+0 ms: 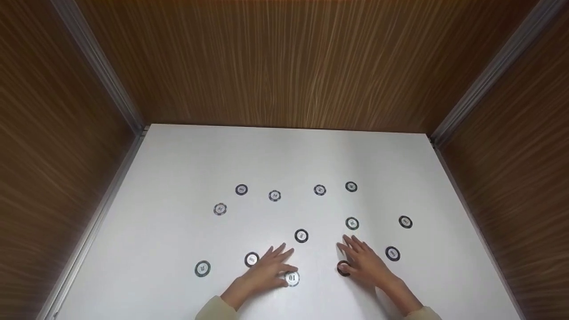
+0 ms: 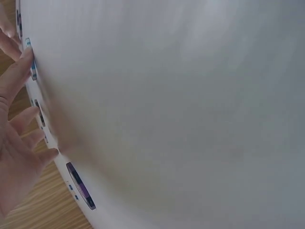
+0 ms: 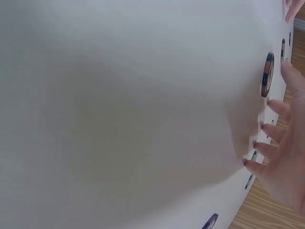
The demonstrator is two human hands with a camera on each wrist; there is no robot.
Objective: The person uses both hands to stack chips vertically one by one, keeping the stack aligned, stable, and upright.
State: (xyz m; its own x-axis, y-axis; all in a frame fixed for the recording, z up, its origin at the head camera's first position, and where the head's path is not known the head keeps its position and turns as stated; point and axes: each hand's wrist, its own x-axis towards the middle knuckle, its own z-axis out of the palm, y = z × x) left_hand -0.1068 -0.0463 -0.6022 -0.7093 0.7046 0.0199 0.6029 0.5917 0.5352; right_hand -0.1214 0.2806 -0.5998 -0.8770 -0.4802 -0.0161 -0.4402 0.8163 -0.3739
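A poker chip marked 10 (image 1: pixel 292 278), pale with blue edge marks, lies at the thumb and index finger of my left hand (image 1: pixel 262 274). Thumb and index pinch its rim; the other fingers spread forward. In the left wrist view a fingertip overlaps the blue-marked edge of that chip (image 2: pixel 33 71). My right hand (image 1: pixel 366 264) hovers low with fingers extended, its thumb over a dark chip (image 1: pixel 341 271). In the right wrist view a dark chip with orange marks (image 3: pixel 268 75) sits beside the thumb and index; contact cannot be made out.
Several other chips lie flat on the white table (image 1: pixel 155 178): a dark one (image 1: pixel 251 259) beside the left hand, a green one (image 1: pixel 202 268) at left, another green one (image 1: pixel 352 223) ahead of the right fingers, and a dark one (image 1: pixel 392 253). Wood-grain panels (image 1: pixel 284 66) enclose three sides.
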